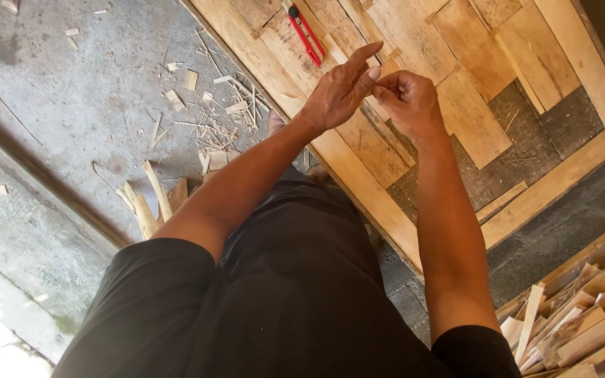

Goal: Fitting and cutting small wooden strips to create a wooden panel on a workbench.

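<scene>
Both hands are raised together over a wooden frame [570, 175] partly filled with flat wood pieces: the left hand [341, 91] has its fingers stretched out, and the right hand [409, 103] is curled with its fingertips pinched against the left hand's thumb; whether anything is held between them cannot be made out. Far of the hands a red utility knife [307, 33] lies on the boards inside the frame. On the concrete floor [71, 105] to the left lie scattered wood shavings [208, 122] and a few curled strips, and at the near right a stack of thin wood slats [575, 322] is piled.
</scene>
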